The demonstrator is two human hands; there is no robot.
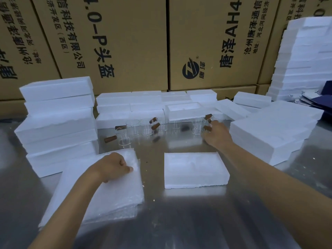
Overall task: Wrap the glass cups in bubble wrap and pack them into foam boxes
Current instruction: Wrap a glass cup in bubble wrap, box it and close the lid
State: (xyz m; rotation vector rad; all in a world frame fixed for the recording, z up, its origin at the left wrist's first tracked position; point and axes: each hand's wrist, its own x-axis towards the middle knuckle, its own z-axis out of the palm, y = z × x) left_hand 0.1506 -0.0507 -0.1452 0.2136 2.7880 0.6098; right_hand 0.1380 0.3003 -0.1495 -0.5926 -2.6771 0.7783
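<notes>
Several clear glass cups (pixel 133 127) with brown wooden handles stand in a row on the steel table (pixel 179 221), in front of the foam boxes. My right hand (pixel 218 134) reaches to the rightmost cup (pixel 197 127) and its fingers close round that cup's brown handle. My left hand (pixel 115 166) rests curled on a stack of bubble wrap sheets (pixel 100 191) at the near left, pinching the top sheet near its right edge. An open white foam box (pixel 195 170) lies at the centre, nothing in it.
Stacks of white foam boxes stand at the left (pixel 57 121), along the back (pixel 143 106) and at the right (pixel 273 132). A tall foam pile (pixel 303 56) rises at the far right. Cardboard cartons (pixel 125 42) form a wall behind.
</notes>
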